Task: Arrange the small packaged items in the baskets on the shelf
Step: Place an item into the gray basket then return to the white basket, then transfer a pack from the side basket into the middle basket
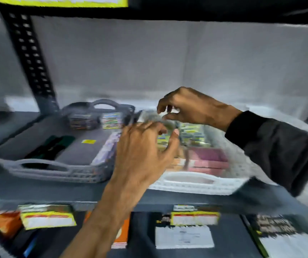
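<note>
Two hands over the baskets at frame centre, sorting small packets.

Grey basket point(43, 167) sits left, white basket point(196, 181) right, pink boxes point(208, 158) inside. Left hand point(142, 153) curls around a blurred, light-looking packet point(150, 117), best pinched at its edges; right hand point(188, 107) pinches above it, contact unclear. Yellow shelf labels point(47, 219) are unreadable.

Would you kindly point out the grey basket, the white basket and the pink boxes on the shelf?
grey basket point(43, 169): head view, on its near rim beside the handle slot.
white basket point(196, 185): head view, on its near rim below the handle slot.
pink boxes point(208, 158): head view, on their pink top face.
</note>
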